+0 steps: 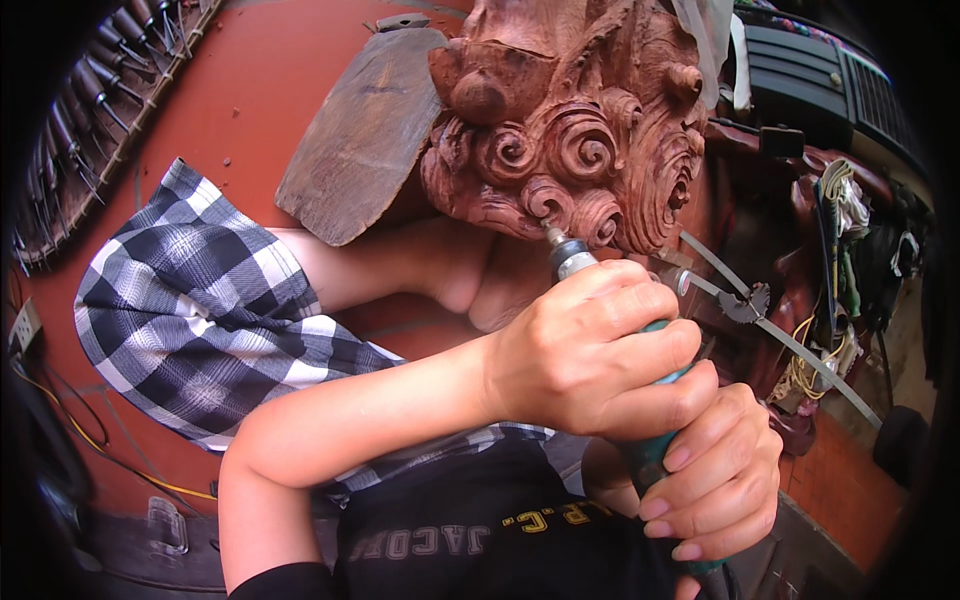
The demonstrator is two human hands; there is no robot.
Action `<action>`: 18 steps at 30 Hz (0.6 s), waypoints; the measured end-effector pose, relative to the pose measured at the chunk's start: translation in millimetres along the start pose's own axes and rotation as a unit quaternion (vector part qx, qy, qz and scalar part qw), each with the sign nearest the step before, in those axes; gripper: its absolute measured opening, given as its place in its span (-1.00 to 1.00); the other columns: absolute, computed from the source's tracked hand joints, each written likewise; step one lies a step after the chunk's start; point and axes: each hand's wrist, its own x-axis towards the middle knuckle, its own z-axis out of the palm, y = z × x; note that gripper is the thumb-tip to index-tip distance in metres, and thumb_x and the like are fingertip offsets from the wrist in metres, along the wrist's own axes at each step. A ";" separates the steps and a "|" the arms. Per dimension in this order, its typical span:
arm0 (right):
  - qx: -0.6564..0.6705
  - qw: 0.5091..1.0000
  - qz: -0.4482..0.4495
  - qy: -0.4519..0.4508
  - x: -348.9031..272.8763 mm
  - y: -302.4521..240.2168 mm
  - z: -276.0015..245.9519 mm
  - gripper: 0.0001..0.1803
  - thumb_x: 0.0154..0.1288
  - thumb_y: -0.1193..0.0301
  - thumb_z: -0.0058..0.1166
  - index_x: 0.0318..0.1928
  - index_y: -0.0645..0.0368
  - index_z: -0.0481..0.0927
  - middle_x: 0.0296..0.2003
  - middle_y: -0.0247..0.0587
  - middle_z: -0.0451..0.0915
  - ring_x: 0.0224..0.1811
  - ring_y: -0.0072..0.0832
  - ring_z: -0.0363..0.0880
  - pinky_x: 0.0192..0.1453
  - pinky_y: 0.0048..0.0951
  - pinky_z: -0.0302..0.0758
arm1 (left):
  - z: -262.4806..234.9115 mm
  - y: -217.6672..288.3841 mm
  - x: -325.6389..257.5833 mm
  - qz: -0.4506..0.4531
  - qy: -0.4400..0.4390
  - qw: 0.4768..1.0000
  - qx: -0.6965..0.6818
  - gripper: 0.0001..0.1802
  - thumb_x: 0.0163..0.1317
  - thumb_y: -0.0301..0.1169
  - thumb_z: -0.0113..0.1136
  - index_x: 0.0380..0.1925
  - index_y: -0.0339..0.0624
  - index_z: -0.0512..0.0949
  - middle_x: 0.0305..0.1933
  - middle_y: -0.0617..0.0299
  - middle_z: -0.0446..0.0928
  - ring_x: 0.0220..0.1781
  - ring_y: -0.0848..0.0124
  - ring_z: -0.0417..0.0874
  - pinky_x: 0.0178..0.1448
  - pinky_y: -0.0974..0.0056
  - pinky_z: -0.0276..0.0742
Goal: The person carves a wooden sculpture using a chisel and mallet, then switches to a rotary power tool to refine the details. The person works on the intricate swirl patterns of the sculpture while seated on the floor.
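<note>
Left of the scroll-carved reddish-brown wooden block (570,125) lies a flat grey-brown wooden board (365,135); farther left, slender dark-handled metal tools (100,85). Before the block, tip at its lower edge, is a teal cylindrical power tool (652,452); to the block's right, a flat grey metal bar (812,360).

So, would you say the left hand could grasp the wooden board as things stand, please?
Probably not: the left hand is wrapped around the teal tool, away from the wooden board.
</note>
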 end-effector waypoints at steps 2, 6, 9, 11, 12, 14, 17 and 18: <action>0.018 1.000 -0.017 -0.007 -1.7 0.0 -2.0 -0.82 0.29 0.21 0.39 -0.33 -0.04 0.68 -0.38 -0.48 0.77 -0.30 -0.60 0.76 -0.05 -0.47 0.54 | -2.9 2.1 1.1 0.004 -0.017 1.000 0.010 -0.78 0.06 -0.39 0.31 -0.24 -0.06 0.65 -0.27 0.24 0.62 -0.23 0.25 0.66 -0.25 0.19 0.66; 0.059 0.994 -0.055 -0.067 -0.7 5.9 -16.5 -0.91 0.37 0.39 0.18 -0.31 0.01 0.69 -0.35 -0.41 0.78 -0.24 -0.52 0.79 -0.01 -0.43 0.57 | -2.6 3.0 1.5 0.007 -0.038 0.999 0.003 -0.76 0.07 -0.38 0.31 -0.21 -0.06 0.65 -0.22 0.22 0.64 -0.19 0.24 0.67 -0.23 0.17 0.68; 0.064 0.991 -0.077 -0.091 3.9 7.1 -20.6 -0.86 0.38 0.47 0.07 -0.30 0.04 0.69 -0.34 -0.37 0.78 -0.23 -0.49 0.79 0.00 -0.43 0.58 | -2.7 3.9 5.4 0.008 -0.046 0.999 -0.003 -0.74 0.07 -0.38 0.31 -0.19 -0.06 0.65 -0.21 0.21 0.65 -0.18 0.23 0.67 -0.22 0.17 0.68; 0.063 0.989 -0.081 -0.105 6.1 5.9 -21.9 -0.85 0.38 0.48 0.06 -0.29 0.05 0.69 -0.33 -0.36 0.78 -0.23 -0.48 0.79 0.00 -0.43 0.58 | -3.6 3.2 7.2 0.012 -0.045 0.999 -0.002 -0.74 0.07 -0.39 0.31 -0.19 -0.06 0.65 -0.21 0.21 0.65 -0.18 0.23 0.67 -0.21 0.17 0.68; 0.061 0.989 -0.080 -0.107 5.9 6.7 -21.9 -0.86 0.38 0.48 0.06 -0.29 0.05 0.69 -0.33 -0.36 0.78 -0.23 -0.48 0.79 0.01 -0.44 0.58 | -3.5 2.1 6.4 0.012 -0.045 0.999 -0.004 -0.74 0.07 -0.39 0.31 -0.19 -0.06 0.65 -0.21 0.21 0.65 -0.18 0.23 0.67 -0.20 0.17 0.68; 0.055 0.990 -0.079 -0.107 5.9 9.8 -22.5 -0.87 0.37 0.48 0.07 -0.28 0.05 0.69 -0.33 -0.36 0.78 -0.23 -0.48 0.79 0.01 -0.44 0.58 | -2.9 -1.2 4.2 0.014 -0.043 0.999 -0.005 -0.74 0.07 -0.40 0.31 -0.18 -0.06 0.66 -0.21 0.20 0.65 -0.18 0.23 0.67 -0.20 0.17 0.68; 0.046 0.992 -0.046 -0.112 11.5 3.2 -23.5 -0.87 0.38 0.47 0.07 -0.29 0.05 0.68 -0.33 -0.37 0.78 -0.23 -0.49 0.79 0.01 -0.44 0.59 | -1.6 -2.2 7.6 0.012 -0.028 1.000 -0.004 -0.75 0.07 -0.39 0.32 -0.19 -0.06 0.66 -0.21 0.21 0.65 -0.18 0.23 0.67 -0.19 0.17 0.68; 0.047 0.991 -0.045 -0.113 11.1 3.6 -24.5 -0.88 0.38 0.47 0.08 -0.29 0.04 0.67 -0.34 -0.38 0.78 -0.24 -0.50 0.79 0.01 -0.44 0.59 | -1.2 -3.2 7.5 0.011 -0.026 1.000 -0.004 -0.75 0.07 -0.40 0.32 -0.19 -0.06 0.66 -0.22 0.22 0.65 -0.18 0.23 0.67 -0.20 0.17 0.68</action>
